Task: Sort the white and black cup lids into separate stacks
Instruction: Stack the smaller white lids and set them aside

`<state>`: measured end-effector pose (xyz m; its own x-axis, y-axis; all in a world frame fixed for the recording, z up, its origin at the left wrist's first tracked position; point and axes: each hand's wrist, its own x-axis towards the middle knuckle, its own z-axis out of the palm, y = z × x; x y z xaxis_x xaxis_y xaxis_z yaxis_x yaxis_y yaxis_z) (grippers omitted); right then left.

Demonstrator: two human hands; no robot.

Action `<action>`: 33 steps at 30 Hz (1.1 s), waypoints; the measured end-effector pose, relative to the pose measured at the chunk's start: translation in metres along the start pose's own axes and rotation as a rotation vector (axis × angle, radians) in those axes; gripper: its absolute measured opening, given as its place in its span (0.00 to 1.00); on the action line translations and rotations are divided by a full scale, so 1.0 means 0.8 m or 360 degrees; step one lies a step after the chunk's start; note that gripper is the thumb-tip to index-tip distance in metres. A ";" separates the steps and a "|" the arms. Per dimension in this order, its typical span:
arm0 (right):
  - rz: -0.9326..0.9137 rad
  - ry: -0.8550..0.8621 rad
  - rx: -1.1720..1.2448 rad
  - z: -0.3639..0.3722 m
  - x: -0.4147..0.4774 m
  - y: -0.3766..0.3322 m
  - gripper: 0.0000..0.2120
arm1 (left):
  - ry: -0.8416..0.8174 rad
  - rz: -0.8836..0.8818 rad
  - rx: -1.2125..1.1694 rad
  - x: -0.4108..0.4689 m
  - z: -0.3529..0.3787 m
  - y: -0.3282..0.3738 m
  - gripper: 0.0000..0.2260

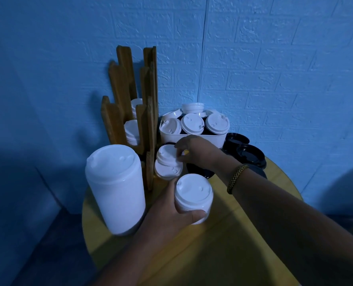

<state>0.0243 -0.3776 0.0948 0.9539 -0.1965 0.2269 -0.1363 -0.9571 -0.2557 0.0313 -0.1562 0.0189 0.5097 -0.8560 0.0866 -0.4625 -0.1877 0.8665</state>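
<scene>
My left hand (171, 215) grips a short stack of white lids (193, 196) above the yellow table. My right hand (194, 150) reaches across and pinches the top white lid (165, 154) of another small white stack (167, 169) beside the wooden rack. A tall stack of white lids (114, 188) stands at the left. Black lids (249, 154) lie at the right behind my right wrist, and one black lid (198, 171) lies under my right hand. A white bin (192, 137) at the back holds mixed white and black lids.
A wooden lid rack (130, 100) with white lids in its slots stands at the back left against the blue wall. The round yellow table (223, 234) is small, with its edge close at left and right.
</scene>
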 end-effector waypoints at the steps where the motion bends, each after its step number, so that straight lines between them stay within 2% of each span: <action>1: 0.0003 -0.0025 0.0003 0.000 -0.001 -0.002 0.09 | 0.0004 -0.0001 -0.0005 0.000 0.000 0.001 0.39; 5: 0.0196 -0.0160 -0.0019 -0.003 0.001 -0.017 0.20 | -0.0010 -0.0014 -0.0016 -0.001 -0.001 0.005 0.37; 11: 0.0182 -0.0140 -0.0030 -0.003 0.005 -0.028 0.21 | -0.0016 -0.0020 -0.0052 -0.001 -0.001 0.005 0.38; 16: 0.0308 0.0231 0.0448 -0.040 -0.047 -0.028 0.36 | 0.0002 0.0017 -0.0016 -0.002 -0.001 0.003 0.40; 18: 0.0385 0.0099 0.0587 -0.061 -0.089 -0.039 0.38 | -0.0001 -0.0004 -0.0057 -0.001 -0.002 0.004 0.40; 20: 0.0366 -0.0174 0.0484 -0.070 -0.131 -0.055 0.35 | 0.0012 -0.0005 -0.0105 -0.001 -0.002 0.006 0.41; 22: 0.0307 -0.0316 0.0388 -0.064 -0.157 -0.067 0.34 | 0.0007 -0.0003 -0.0130 -0.001 -0.002 0.007 0.43; 26: 0.0218 -0.0269 0.0379 -0.043 -0.163 -0.081 0.39 | 0.0012 0.0028 -0.0138 -0.003 -0.002 0.009 0.42; 29: 0.0310 -0.0285 0.0403 -0.039 -0.160 -0.088 0.38 | 0.0016 0.0023 -0.0127 -0.004 -0.003 0.011 0.43; 33: 0.0431 -0.0077 -0.0025 -0.023 -0.161 -0.104 0.40 | 0.0016 0.0020 -0.0143 -0.002 -0.004 0.010 0.40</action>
<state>-0.0919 -0.2764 0.1039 0.8938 -0.4355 0.1069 -0.3918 -0.8744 -0.2863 0.0293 -0.1549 0.0269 0.5119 -0.8529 0.1025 -0.4022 -0.1324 0.9059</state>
